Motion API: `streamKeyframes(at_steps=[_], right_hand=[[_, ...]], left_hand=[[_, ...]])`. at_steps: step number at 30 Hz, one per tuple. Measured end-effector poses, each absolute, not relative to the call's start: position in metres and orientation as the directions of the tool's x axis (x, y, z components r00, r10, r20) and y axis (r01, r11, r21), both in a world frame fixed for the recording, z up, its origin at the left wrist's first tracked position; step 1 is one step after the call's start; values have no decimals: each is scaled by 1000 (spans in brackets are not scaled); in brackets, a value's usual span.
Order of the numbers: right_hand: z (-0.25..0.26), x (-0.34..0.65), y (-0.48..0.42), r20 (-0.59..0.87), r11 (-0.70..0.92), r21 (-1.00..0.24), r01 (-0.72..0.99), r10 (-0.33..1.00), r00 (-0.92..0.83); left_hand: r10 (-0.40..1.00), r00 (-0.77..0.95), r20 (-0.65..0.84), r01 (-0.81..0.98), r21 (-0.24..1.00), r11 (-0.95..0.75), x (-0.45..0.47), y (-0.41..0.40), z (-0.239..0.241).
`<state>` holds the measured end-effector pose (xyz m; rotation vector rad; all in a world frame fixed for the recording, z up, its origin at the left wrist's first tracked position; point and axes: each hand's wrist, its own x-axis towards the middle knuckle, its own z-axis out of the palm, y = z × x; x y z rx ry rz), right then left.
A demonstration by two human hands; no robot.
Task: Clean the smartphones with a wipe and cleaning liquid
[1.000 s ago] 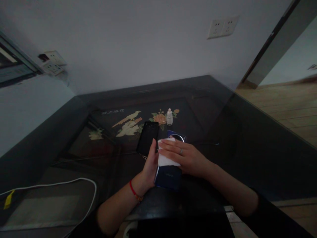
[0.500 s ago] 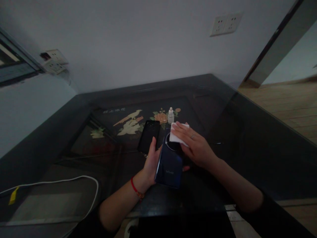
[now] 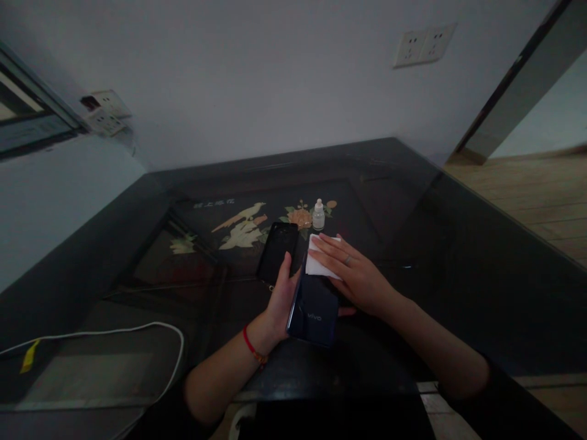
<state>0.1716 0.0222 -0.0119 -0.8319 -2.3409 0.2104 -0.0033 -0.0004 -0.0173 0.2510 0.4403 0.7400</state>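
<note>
My left hand grips the left edge of a dark blue phone, held back-up over the dark table. My right hand presses a folded white wipe flat against the phone's upper end with the fingers stretched out over it. A red string band circles my left wrist.
A black phone case lies on the table just left of the phone. A small white dropper bottle stands behind it on the inlaid bird and flower picture. A white cable loops at the near left. Wall sockets sit above.
My right hand slid the wipe from the phone's middle up to its top end, then back a little to the left. My left hand kept its hold on the phone.
</note>
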Motion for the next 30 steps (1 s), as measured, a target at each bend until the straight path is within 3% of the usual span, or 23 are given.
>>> streamKeyframes(at_steps=[7,13,23,30], right_hand=[[-8,178,25,535,699,-532,478,715,-450],[-2,180,25,402,527,-705,475,848,-344],[-3,180,26,545,586,-615,528,800,-251],[-4,183,28,584,578,-610,543,790,-186]], left_hand=[[714,639,-288,-610,377,697,-3,-2,-9],[707,659,-256,-586,414,697,-3,-1,-13],[690,669,-276,-590,366,719,-2,-4,-12],[688,662,-298,-565,405,719,2,-7,-10]])
